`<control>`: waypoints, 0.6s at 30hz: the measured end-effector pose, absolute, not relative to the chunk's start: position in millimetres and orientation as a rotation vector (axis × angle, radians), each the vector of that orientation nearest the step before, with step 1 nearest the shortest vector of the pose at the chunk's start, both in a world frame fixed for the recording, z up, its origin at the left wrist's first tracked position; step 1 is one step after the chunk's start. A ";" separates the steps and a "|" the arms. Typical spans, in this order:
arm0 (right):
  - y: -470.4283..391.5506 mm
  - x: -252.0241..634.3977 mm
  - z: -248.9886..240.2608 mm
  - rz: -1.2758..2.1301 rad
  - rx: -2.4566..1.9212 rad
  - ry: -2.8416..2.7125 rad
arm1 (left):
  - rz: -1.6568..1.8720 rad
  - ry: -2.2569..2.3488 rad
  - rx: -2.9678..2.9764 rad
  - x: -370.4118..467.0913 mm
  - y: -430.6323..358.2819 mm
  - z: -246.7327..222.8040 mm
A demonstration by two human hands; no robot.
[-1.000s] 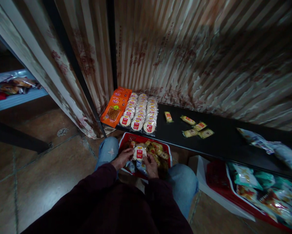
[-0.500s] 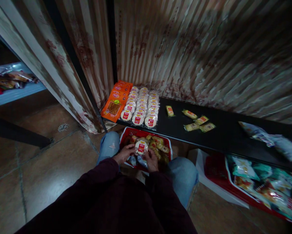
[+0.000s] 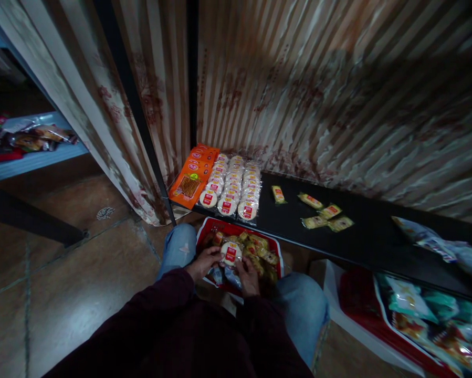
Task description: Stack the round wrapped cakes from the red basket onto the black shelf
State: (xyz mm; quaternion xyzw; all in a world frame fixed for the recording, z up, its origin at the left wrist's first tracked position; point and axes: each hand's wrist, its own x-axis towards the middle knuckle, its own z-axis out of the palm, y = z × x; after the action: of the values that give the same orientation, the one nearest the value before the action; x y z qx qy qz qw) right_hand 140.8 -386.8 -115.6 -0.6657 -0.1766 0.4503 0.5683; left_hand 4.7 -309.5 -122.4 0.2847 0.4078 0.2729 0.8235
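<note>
Between my hands is a round, pale wrapped cracker [image 3: 231, 254] with a red label, face up. My left hand [image 3: 205, 262] pinches its left edge; my right hand [image 3: 248, 275] grips the lower right edge. Both hold it over a red basket [image 3: 281, 252] with a white rim, set between my knees. Inside the basket lie several yellow-wrapped snacks [image 3: 258, 247]. Beyond it, on a black shelf, three overlapping rows of similar wrapped crackers [image 3: 227, 205] lie beside an orange snack packet [image 3: 191, 176].
Several small yellow packets [image 3: 331, 211] lie on the black shelf [image 3: 369, 226], with a plastic bag [image 3: 428, 239] farther right. Another red basket of snack bags [image 3: 411, 299] stands low at the right. A pleated curtain [image 3: 299, 94] hangs behind, and dark metal posts [image 3: 135, 100] rise at the left.
The camera view has shifted, so the shelf and baskets sit slightly lower and farther right. Both hands keep the same cracker over the basket.
</note>
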 end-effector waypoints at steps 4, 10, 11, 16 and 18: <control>-385.2 139.8 -111.7 1.013 -1.582 -0.449 | 0.589 0.852 0.595 5.7 -309.4 -125.3; -384.4 140.0 -109.6 1.027 -1.579 -0.448 | 0.581 0.827 0.644 6.5 -309.5 -123.9; -384.9 140.3 -110.2 1.014 -1.577 -0.459 | 0.579 0.830 0.654 6.5 -309.6 -123.7; -385.8 142.1 -112.4 1.013 -1.582 -0.535 | 0.568 0.828 0.653 6.0 -310.3 -119.7; -384.7 142.5 -111.6 0.963 -1.598 -0.571 | 0.559 0.830 0.642 5.5 -310.8 -116.1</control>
State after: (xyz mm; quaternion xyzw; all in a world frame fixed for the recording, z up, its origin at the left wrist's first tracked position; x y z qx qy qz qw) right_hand 142.5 -384.7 -111.6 -0.6780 -0.2421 0.4086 0.5610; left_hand 5.5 -310.8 -116.1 0.3025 0.3912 0.2635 0.8283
